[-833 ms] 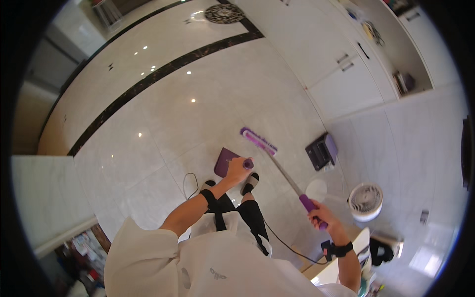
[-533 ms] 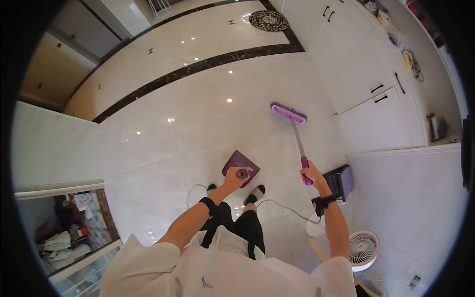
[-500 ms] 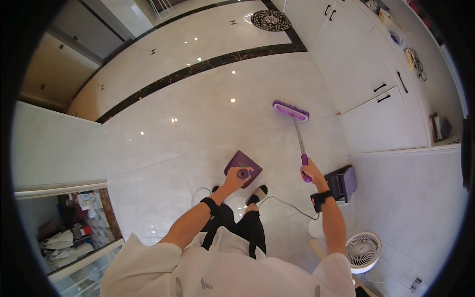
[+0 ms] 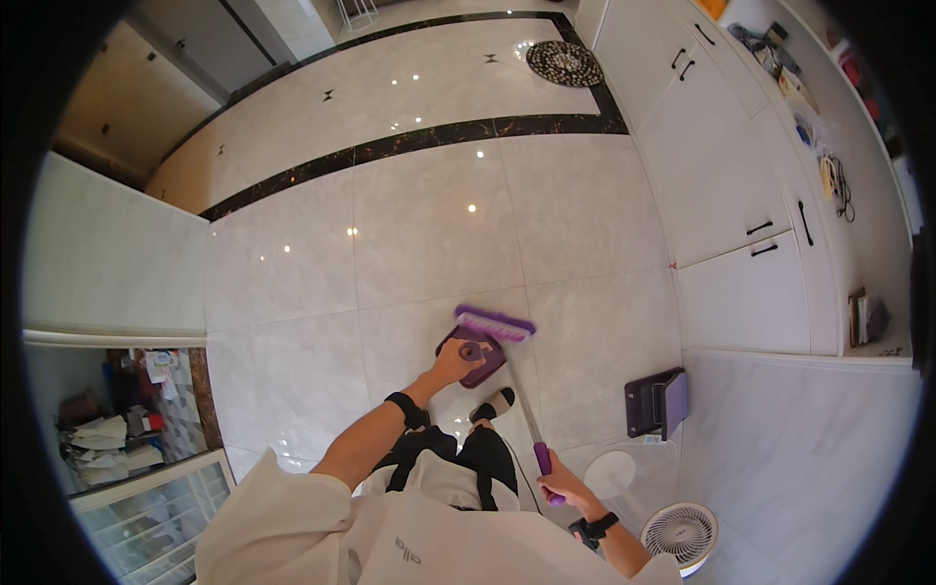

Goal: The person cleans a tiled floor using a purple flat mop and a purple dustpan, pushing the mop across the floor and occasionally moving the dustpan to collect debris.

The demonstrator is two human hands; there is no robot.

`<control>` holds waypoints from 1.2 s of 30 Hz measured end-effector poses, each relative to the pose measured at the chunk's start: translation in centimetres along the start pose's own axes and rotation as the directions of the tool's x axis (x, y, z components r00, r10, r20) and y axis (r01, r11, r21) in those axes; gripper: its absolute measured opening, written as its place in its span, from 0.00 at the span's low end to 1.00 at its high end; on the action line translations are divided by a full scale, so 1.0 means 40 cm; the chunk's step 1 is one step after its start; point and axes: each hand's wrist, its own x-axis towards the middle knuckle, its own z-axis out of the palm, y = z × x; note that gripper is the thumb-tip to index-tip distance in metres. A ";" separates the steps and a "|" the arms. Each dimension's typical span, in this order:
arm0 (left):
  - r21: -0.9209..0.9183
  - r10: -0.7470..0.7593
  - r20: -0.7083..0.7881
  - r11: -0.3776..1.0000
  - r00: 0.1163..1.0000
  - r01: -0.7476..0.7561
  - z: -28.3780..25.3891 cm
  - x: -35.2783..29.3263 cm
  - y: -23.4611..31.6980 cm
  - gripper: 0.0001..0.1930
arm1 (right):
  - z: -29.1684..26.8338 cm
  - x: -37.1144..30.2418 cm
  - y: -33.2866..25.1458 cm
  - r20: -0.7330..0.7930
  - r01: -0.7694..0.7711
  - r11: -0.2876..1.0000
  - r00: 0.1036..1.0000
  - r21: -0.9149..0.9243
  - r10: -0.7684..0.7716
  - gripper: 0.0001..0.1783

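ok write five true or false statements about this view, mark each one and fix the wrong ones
1. The left hand holds the dustpan. True.
2. The right hand is empty. False: it grips the broom by its purple handle.
3. The broom head is next to the dustpan. True.
4. The fan is on the person's left. False: it is on the right.
5. The rug is square. False: it is round, with a dark and pale pattern.
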 end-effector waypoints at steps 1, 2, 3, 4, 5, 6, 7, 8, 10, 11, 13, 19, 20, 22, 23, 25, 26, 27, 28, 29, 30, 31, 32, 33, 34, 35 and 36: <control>-0.006 0.003 0.015 1.000 1.000 -0.003 -0.009 0.005 0.005 0.12 | -0.003 -0.034 -0.055 0.068 -0.049 0.998 0.997 0.038 0.046 0.42; -0.011 0.009 0.028 1.000 1.000 -0.009 -0.017 0.011 0.011 0.13 | -0.010 -0.062 -0.107 0.134 -0.100 0.993 0.987 0.068 0.091 0.42; -0.033 0.029 0.030 0.999 0.999 -0.028 -0.044 0.037 0.024 0.13 | -0.015 -0.089 -0.190 0.128 -0.133 0.987 0.984 0.093 0.120 0.40; -0.153 -0.052 0.050 0.986 0.997 0.059 -0.064 0.052 0.034 0.13 | -0.014 -0.106 -0.250 0.132 -0.165 0.978 0.980 0.130 0.148 0.38; -0.095 0.013 0.001 0.995 1.000 -0.013 -0.085 0.080 0.044 0.13 | -0.011 -0.120 -0.301 0.147 -0.188 0.970 0.975 0.157 0.165 0.36; -0.061 0.086 -0.034 0.994 0.996 -0.088 -0.111 0.105 0.053 0.13 | 0.005 -0.134 -0.342 0.124 -0.208 0.963 0.974 0.170 0.188 0.33; -0.047 0.169 -0.062 0.984 0.984 -0.172 -0.140 0.128 0.060 0.13 | 0.020 -0.149 -0.380 0.103 -0.201 0.964 0.977 0.173 0.185 0.33; -0.018 0.039 0.010 0.999 0.999 -0.039 -0.171 0.155 0.065 0.13 | 0.037 -0.164 -0.410 0.083 -0.197 0.964 0.979 0.179 0.185 0.32; -0.078 -0.016 0.005 0.997 1.000 0.017 -0.261 0.230 0.071 0.13 | 0.074 -0.180 -0.490 0.025 -0.183 0.973 0.983 0.144 0.181 0.32; -0.119 -0.050 -0.001 0.992 0.999 0.050 -0.298 0.260 0.075 0.13 | 0.084 -0.191 -0.532 -0.005 -0.170 0.975 0.985 0.146 0.172 0.33; -0.083 0.020 -0.081 0.996 0.996 -0.027 -0.384 0.328 0.083 0.13 | 0.109 -0.190 -0.622 -0.097 -0.147 0.980 0.982 0.131 0.161 0.35; 0.001 0.030 -0.149 1.000 0.988 -0.030 -0.603 0.562 0.122 0.14 | 0.070 -0.109 -0.988 -0.211 0.051 0.998 0.976 0.033 -0.043 0.38; 0.007 0.028 -0.180 1.000 0.983 -0.027 -0.628 0.613 0.128 0.14 | 0.048 -0.082 -1.053 -0.238 0.084 0.996 0.968 0.001 -0.081 0.39; -0.134 0.002 -0.292 0.990 0.956 -0.043 -0.665 0.716 0.127 0.12 | -0.010 -0.016 -1.177 -0.242 0.145 0.989 0.959 -0.041 -0.150 0.36; -0.178 0.016 -0.348 0.980 0.937 -0.083 -0.683 0.776 0.122 0.11 | -0.048 0.026 -1.242 -0.247 0.177 0.982 0.951 -0.065 -0.187 0.34; -0.173 0.009 -0.390 0.981 0.921 -0.083 -0.729 0.915 0.102 0.11 | -0.139 0.139 -1.375 -0.212 0.267 0.962 0.938 -0.063 -0.274 0.30; -0.201 -0.029 -0.401 0.978 0.916 -0.057 -0.751 0.987 0.088 0.11 | -0.193 0.211 -1.452 -0.237 0.264 0.960 0.931 -0.090 -0.278 0.28; -0.230 -0.048 -0.414 0.972 0.909 -0.054 -0.765 1.051 0.070 0.11 | -0.247 0.290 -1.524 -0.215 0.302 0.949 0.924 -0.093 -0.315 0.26; -0.190 -0.056 -0.433 0.981 0.900 -0.031 -0.769 1.114 0.057 0.11 | -0.303 0.373 -1.601 -0.208 0.307 0.949 0.926 -0.077 -0.316 0.24; -0.135 -0.019 -0.461 0.990 0.887 -0.049 -0.793 1.178 0.050 0.12 | -0.348 0.466 -1.693 -0.189 0.347 0.936 0.917 -0.052 -0.350 0.22; -0.105 -0.042 -0.453 0.994 0.890 -0.007 -0.800 1.211 0.038 0.12 | -0.387 0.543 -1.746 -0.206 0.360 0.933 0.911 -0.025 -0.357 0.21; -0.046 0.075 -0.449 0.993 0.890 -0.107 -0.795 1.237 0.034 0.12 | -0.427 0.608 -1.786 -0.207 0.335 0.942 0.921 -0.019 -0.332 0.19; -0.007 0.109 -0.402 0.992 0.909 -0.122 -0.816 1.271 0.036 0.12 | -0.449 0.698 -1.861 -0.229 0.337 0.941 0.913 -0.039 -0.336 0.17; -0.054 0.040 -0.271 0.997 0.962 -0.057 -0.839 1.302 0.040 0.11 | -0.461 0.792 -1.930 -0.224 0.345 0.937 0.911 -0.046 -0.347 0.15; -0.111 0.057 -0.294 0.989 0.954 -0.094 -0.843 1.330 0.046 0.12 | -0.476 0.878 -1.981 -0.215 0.278 0.960 0.937 -0.020 -0.276 0.14; -0.151 0.059 -0.315 0.982 0.947 -0.111 -0.855 1.350 0.047 0.11 | -0.486 0.953 -2.019 -0.184 0.211 0.977 0.961 -0.002 -0.208 0.14; -0.190 0.011 -0.277 0.979 0.961 -0.067 -0.870 1.364 0.048 0.11 | -0.498 1.009 -2.049 -0.211 0.128 0.992 0.969 -0.010 -0.127 0.14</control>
